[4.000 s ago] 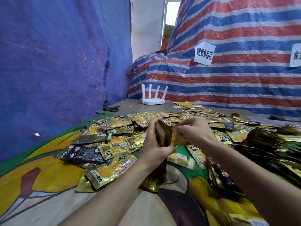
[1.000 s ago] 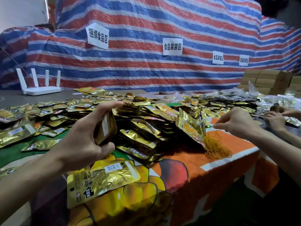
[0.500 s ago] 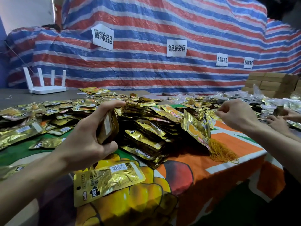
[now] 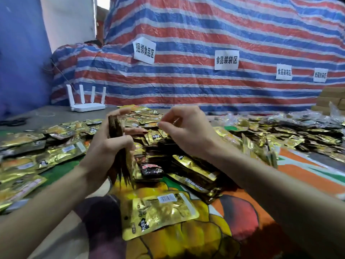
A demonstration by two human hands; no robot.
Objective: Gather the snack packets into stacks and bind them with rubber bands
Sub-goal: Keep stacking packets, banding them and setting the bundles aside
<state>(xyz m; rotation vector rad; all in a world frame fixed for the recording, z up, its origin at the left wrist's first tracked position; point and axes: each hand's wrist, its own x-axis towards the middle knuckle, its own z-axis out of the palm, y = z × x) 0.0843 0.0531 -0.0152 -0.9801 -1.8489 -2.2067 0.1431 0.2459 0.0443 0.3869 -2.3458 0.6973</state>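
Binding seems in hand: the left hand's (image 4: 104, 150) fingers clamp a snack-packet stack (image 4: 115, 126) upright over the bench (image 4: 56, 113). The right hand's (image 4: 188, 133) fingers pinch together just beside it, on what I cannot tell. Next, a rubber band must stretch round the stack.

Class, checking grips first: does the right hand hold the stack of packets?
No: the left hand grips the stack; the right hand is apart from it.

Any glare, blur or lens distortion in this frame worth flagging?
Head view: glare whitens the foil of the nearest packet; the stack in the left hand is dark and smeared; the wide lens stretches the corners; the top-left window is blown out.
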